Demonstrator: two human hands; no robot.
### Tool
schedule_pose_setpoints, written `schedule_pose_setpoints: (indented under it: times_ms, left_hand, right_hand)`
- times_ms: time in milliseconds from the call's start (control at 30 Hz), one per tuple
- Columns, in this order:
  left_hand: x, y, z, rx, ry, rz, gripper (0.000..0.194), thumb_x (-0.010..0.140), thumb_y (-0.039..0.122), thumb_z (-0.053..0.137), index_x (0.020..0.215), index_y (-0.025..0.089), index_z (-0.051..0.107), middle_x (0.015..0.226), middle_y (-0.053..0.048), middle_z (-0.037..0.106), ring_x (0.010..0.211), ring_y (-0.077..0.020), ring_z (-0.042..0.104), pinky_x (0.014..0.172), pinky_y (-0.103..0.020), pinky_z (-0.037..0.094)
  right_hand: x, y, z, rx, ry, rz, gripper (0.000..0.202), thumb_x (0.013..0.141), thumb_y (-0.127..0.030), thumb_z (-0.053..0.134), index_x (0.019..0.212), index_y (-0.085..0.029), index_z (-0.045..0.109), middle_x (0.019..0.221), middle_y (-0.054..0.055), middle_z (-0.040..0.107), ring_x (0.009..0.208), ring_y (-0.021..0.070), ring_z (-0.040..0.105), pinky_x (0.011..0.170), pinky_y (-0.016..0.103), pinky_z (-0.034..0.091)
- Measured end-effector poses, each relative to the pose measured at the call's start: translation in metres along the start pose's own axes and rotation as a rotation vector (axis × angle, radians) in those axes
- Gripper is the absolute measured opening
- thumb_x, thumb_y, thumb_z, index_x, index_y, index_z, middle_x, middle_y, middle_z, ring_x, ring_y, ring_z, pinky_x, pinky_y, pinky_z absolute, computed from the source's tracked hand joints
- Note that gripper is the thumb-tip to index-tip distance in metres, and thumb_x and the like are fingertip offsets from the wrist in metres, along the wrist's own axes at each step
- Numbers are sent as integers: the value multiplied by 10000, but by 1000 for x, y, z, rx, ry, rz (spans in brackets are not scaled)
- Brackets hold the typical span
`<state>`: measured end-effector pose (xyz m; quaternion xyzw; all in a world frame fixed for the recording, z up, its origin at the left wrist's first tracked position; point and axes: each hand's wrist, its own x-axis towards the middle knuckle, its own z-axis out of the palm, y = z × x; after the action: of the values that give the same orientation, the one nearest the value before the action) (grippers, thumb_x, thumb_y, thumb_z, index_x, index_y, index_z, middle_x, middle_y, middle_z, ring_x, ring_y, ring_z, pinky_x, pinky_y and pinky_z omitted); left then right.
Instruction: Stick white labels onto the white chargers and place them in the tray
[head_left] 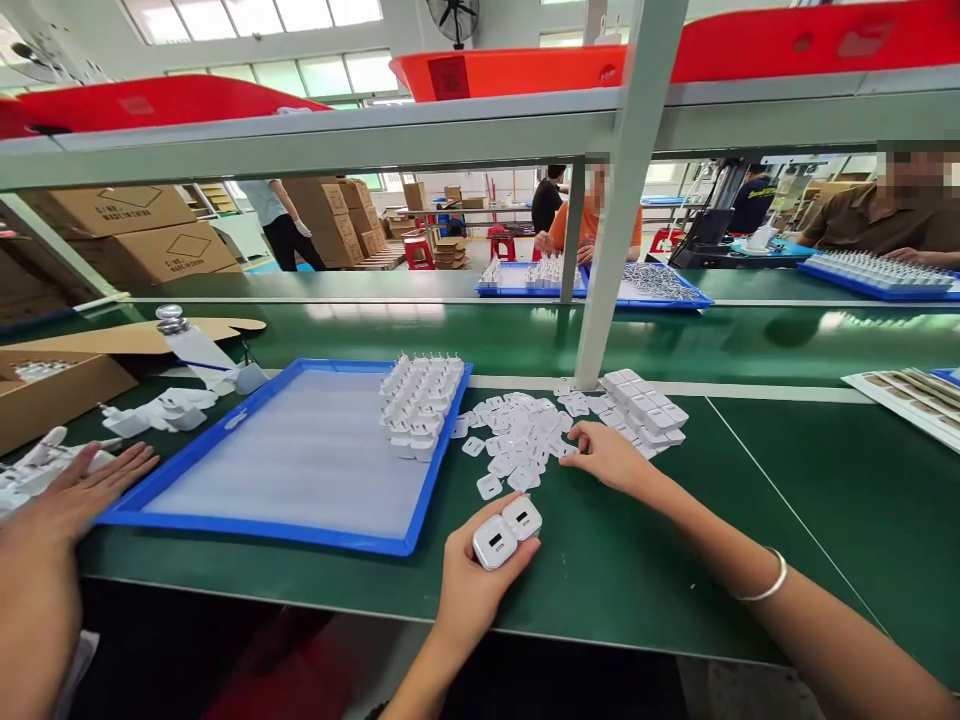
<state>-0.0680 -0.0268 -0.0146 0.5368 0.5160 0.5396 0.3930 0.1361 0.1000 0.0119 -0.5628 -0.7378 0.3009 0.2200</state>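
White plastic sits in your grip in the head view: your left hand is clamped around a pair of white blocks, thumb on the right side, over the near edge of the green table. The blocks sit side by side, the pair's long axis slanting away from you to the right, slotted ends showing. Your right hand has its fingertips drawn together at the right edge of a heap of small white plates; you cannot tell whether a plate is pinched there. That heap lies beyond the blocks, just off the right edge of the blue tray, and your right hand is the nearer one to it (the co-worker's hand by the tray's near left corner isn't yours)
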Motion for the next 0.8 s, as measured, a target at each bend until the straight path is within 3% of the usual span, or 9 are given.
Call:
schedule_pose_setpoints:
  times_ms: [133, 267, 400, 500, 567, 633, 733, 800]
  left_hand:
    - [-1, 1, -1, -13, -52, 17, 398, 731, 288, 780, 1106, 170, 717, 1128, -119, 744, 1035, -282, 702, 957, -402, 555]
    - [-4, 8, -3, -20, -83, 39, 377, 740, 220, 759, 1112, 186, 708, 1163, -108, 726, 1050, -271, 692, 983, -412, 532]
    - [-5, 10, -4, -13, -88, 52, 385, 729, 191, 764, 1109, 188, 707, 1161, -107, 721, 1063, -265, 678, 969, -400, 531]
    - [-5, 9, -5, -5, -96, 56, 401, 732, 178, 761, 1128, 200, 701, 1155, -101, 723, 1082, -261, 668, 972, -396, 526]
    - [-5, 8, -4, 5, -102, 61, 406, 738, 164, 754, 1137, 209, 696, 1158, -95, 722, 1084, -257, 668, 980, -396, 521]
    - [-6, 8, -4, 11, -110, 56, 416, 739, 146, 750, 1145, 214, 691, 1166, -92, 722, 1087, -256, 669, 978, -393, 523]
    - [-6, 9, -4, -19, -113, 13, 435, 741, 136, 756, 1160, 214, 670, 1178, -92, 721, 1077, -251, 680, 943, -371, 546]
    - [-7, 8, -3, -59, -106, -5, 409, 737, 139, 770, 1126, 214, 667, 1183, -89, 719, 1085, -247, 679, 922, -351, 556]
  right_hand:
    - [14, 19, 17, 11, 40, 20, 177, 697, -240, 709, 767, -196, 553, 847, 53, 611, 838, 238, 570, 725, 333, 415]
    - [4, 23, 14, 134, -13, 6, 190, 757, -315, 652, 729, -221, 489, 769, 32, 637, 788, 230, 617, 716, 344, 457]
    - [-14, 13, 2, 503, -229, -5, 295, 818, -468, 637, 854, -218, 484, 778, 34, 691, 679, 196, 664, 617, 320, 510]
    - [-27, -1, -2, 773, -331, -12, 351, 787, -460, 721, 953, -186, 575, 705, -13, 610, 546, 126, 552, 514, 261, 447]
    - [-33, -9, -2, 810, -344, -38, 283, 798, -419, 735, 881, -167, 637, 682, -32, 539, 530, 89, 466, 526, 242, 413]
    - [-38, -16, -1, 824, -371, -52, 257, 812, -405, 731, 798, -161, 652, 732, -15, 548, 578, 90, 476, 591, 248, 430]
    - [-44, -22, 2, 817, -436, -64, 294, 868, -453, 658, 814, -164, 638, 782, 24, 608, 630, 125, 534, 609, 268, 446]
    - [-49, -25, 5, 786, -482, -70, 296, 911, -466, 597, 874, -173, 612, 692, 1, 588, 562, 112, 492, 544, 252, 399]
